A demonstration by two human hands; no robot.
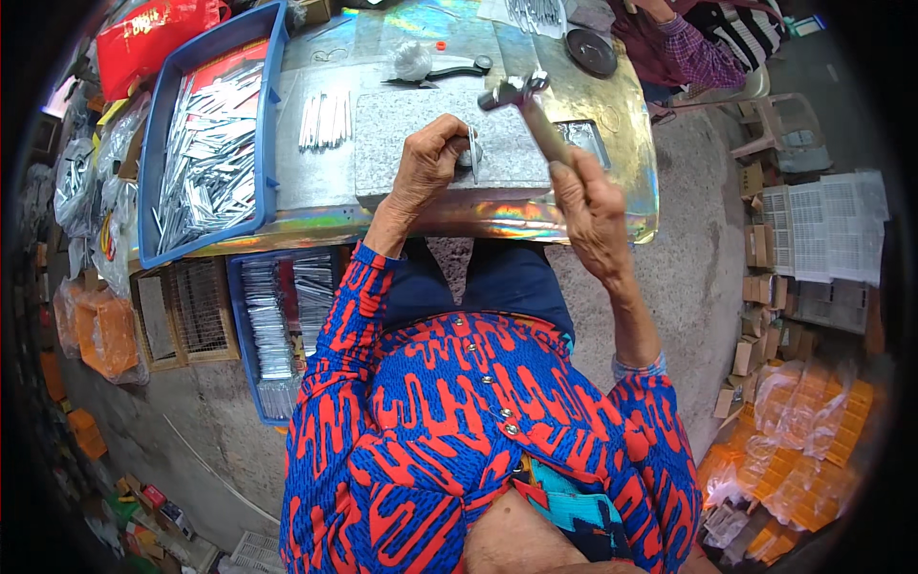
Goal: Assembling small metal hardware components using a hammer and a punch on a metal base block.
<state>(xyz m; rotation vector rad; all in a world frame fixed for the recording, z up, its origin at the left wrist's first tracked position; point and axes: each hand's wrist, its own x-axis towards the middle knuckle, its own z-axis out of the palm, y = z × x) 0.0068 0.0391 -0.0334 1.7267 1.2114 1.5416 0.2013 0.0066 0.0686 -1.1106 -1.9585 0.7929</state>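
My right hand point(591, 206) is closed round the wooden handle of a hammer point(543, 129), whose dark metal head is raised above the worktable. Between thumb and fingers of my left hand point(430, 161) is a thin, silvery metal strip point(473, 158), held on edge over a flat grey stone slab point(397, 120). Part of the strip lies behind my fingers. A small rounded metal piece point(465, 161) shows beside the strip, but its kind is unclear. Left of the slab, several similar metal strips point(325, 121) lie side by side in a row.
A blue tray point(271, 105) heaped with metal strips stands at the table's left. Farther back are black-handled pliers or cutters point(454, 72) and a dark round dish point(591, 53). Below the table, another blue tray point(251, 383) holds bundled strips. Another person's sleeve point(703, 53) shows at far right.
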